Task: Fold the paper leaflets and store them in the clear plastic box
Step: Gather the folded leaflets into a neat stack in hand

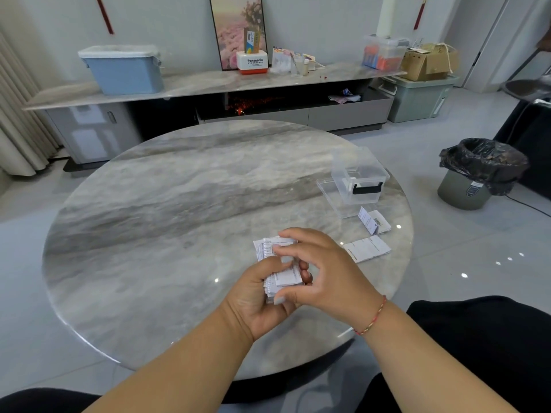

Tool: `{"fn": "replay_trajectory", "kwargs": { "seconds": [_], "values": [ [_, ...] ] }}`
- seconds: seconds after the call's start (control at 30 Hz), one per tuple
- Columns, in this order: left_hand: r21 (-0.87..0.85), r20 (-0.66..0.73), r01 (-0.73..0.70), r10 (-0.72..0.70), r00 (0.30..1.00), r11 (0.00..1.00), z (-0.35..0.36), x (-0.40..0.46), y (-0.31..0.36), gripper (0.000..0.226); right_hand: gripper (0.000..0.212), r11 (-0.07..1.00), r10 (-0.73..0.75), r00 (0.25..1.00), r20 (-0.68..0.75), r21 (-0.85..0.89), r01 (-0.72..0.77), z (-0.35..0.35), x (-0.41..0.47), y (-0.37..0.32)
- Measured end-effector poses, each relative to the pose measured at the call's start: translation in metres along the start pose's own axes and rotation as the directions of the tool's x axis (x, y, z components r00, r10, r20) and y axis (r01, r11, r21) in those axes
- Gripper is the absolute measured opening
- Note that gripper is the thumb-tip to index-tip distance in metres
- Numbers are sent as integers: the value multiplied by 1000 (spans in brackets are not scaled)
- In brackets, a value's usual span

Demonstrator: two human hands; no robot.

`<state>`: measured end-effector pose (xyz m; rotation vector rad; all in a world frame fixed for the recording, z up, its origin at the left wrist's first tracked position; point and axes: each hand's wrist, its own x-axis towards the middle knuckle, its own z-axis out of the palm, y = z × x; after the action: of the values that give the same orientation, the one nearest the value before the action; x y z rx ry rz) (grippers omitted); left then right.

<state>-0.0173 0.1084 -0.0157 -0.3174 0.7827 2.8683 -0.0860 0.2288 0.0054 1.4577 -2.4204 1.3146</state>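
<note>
Over the near middle of the round marble table (167,210), both hands hold one printed white paper leaflet (277,263), partly folded. My left hand (262,296) grips its lower part from below, fingers curled round it. My right hand (322,269) pinches the leaflet between thumb and fingertips from the right. Two more leaflets lie to the right: a flat folded one (368,248) and a half-open one (374,222). The clear plastic box (359,177) with a black latch stands open at the table's right, on or next to its clear lid (331,192).
A bin lined with a black bag (477,174) stands on the floor to the right of the table. Behind the table runs a long low cabinet (208,81) with a blue tub (125,70) and boxes on it. My dark-clad legs are at the bottom edge.
</note>
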Motion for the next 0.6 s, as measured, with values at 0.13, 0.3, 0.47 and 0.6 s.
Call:
{"fn": "replay_trajectory", "kwargs": {
  "seconds": [0.13,0.3,0.47,0.6],
  "values": [
    [-36,5,16,-16,1000,999,2,-2,-2,30,62,999,-52,998,28,-5,52,10,0,4],
    [-118,-83,5,-15,996,993,-2,1,-2,62,51,953,299,945,-132,89,-289,-6,0,41],
    [-123,-147,-9,-9,989,992,-6,2,-1,50,41,556,679,622,-389,-280,-782,-21,0,111],
    [-138,-184,-7,-18,983,990,-7,5,-1,42,36,481,647,725,-236,-611,-628,-16,8,119]
  ]
}}
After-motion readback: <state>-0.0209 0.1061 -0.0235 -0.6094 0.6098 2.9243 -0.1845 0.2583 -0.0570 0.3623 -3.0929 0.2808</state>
